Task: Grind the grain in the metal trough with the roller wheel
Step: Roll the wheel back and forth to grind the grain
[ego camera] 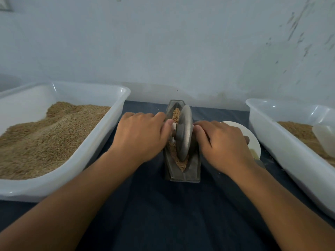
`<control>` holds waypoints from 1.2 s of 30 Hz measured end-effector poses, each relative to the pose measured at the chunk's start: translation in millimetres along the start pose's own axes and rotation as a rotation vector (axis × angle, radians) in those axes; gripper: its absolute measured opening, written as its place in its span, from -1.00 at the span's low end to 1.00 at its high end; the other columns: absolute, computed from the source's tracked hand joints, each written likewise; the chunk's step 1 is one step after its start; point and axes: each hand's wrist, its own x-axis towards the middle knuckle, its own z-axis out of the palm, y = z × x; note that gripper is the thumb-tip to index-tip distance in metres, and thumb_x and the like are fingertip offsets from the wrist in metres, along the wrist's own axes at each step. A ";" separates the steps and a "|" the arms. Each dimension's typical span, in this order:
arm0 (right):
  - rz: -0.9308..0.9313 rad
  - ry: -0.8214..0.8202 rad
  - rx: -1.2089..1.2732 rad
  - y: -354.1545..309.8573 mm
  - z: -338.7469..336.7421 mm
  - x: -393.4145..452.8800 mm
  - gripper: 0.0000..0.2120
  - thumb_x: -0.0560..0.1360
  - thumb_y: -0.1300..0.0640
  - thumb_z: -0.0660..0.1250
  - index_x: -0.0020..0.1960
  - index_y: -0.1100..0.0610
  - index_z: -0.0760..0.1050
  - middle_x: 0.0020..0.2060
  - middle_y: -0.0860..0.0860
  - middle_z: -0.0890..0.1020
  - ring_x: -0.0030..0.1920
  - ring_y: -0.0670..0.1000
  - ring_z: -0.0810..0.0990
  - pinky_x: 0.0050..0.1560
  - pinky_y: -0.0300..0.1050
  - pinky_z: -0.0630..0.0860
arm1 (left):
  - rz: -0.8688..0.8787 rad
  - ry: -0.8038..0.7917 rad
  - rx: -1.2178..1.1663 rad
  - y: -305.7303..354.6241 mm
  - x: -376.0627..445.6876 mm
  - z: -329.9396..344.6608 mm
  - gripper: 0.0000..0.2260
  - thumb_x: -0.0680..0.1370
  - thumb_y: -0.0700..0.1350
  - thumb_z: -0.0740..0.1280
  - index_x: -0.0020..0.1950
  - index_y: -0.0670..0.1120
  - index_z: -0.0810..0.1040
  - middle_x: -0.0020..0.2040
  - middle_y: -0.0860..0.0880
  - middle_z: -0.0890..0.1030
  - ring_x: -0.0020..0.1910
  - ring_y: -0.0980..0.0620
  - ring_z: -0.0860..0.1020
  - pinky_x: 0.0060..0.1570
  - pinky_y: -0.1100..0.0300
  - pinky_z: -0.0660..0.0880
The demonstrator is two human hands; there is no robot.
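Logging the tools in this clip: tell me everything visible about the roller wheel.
The roller wheel is a dull grey metal disc, thick at the hub and thinning to its rim. It stands on edge in the metal trough, its lower rim down in the grain, roughly midway along. An axle handle runs through its centre; the left hand wraps the left grip, the right hand the right grip.
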 end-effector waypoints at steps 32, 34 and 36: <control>-0.135 -0.077 -0.093 23.4 -1.0 -3.3 -0.58 0.43 0.27 0.40 0.28 0.10 0.52 0.04 0.11 0.53 0.00 0.20 0.54 -0.12 0.15 0.52 | 0.135 -0.079 -0.028 -16.9 -5.5 -3.3 -0.53 0.57 -0.14 0.31 0.45 0.14 0.35 0.16 0.07 0.54 0.11 -0.03 0.48 0.13 0.02 0.38; -0.144 -0.038 -0.096 23.0 -3.1 -3.8 -0.59 0.41 0.27 0.41 0.25 0.11 0.53 0.01 0.11 0.53 -0.04 0.20 0.54 -0.15 0.14 0.51 | 0.135 -0.031 -0.012 -14.5 -6.2 -6.4 -0.51 0.53 -0.16 0.34 0.43 0.12 0.39 0.15 0.07 0.54 0.10 -0.05 0.48 0.12 -0.01 0.39; -0.143 0.004 -0.109 22.1 -5.5 -4.1 -0.60 0.38 0.29 0.44 0.21 0.12 0.54 -0.04 0.10 0.53 -0.08 0.21 0.53 -0.20 0.10 0.48 | 0.138 0.032 -0.008 -12.7 -5.8 -10.8 -0.50 0.46 -0.21 0.40 0.38 0.08 0.47 0.11 0.03 0.57 0.05 -0.09 0.51 0.06 -0.05 0.40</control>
